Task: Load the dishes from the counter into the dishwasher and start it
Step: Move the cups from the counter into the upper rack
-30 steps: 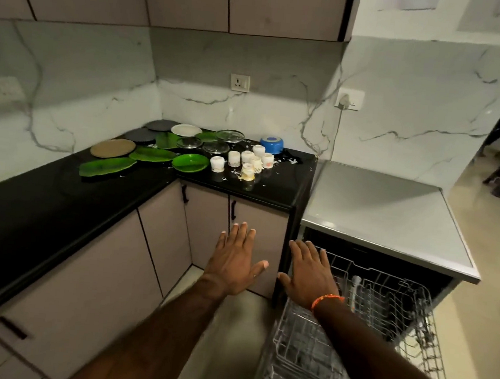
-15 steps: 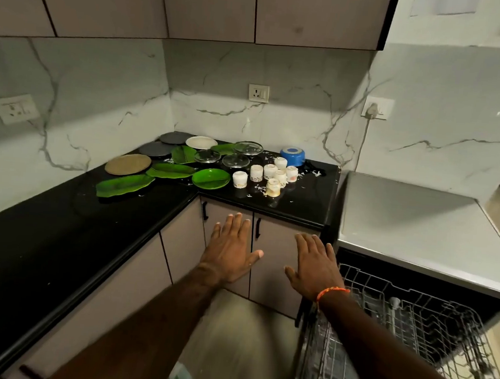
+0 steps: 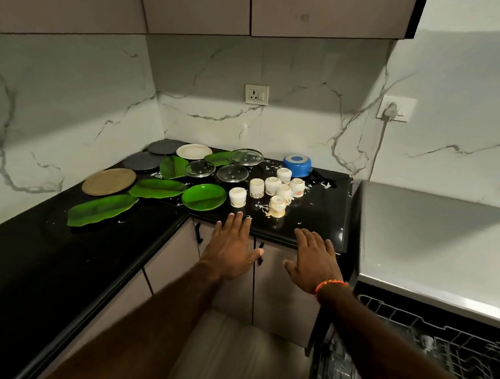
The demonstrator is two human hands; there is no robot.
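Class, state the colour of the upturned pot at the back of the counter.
Blue pot with a white ring on its base; head view.

The black L-shaped counter [image 3: 315,225] bears green plates [image 3: 203,196], glass lids [image 3: 232,173], white cups [image 3: 237,196], a blue pot [image 3: 296,165].

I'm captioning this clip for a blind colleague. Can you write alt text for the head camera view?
Two open, empty hands, left and right, reach toward a black corner counter crowded with dirty dishes: green plates, small white cups, glass lids and a blue pot. At lower right, a dishwasher stands open with its wire rack pulled out.
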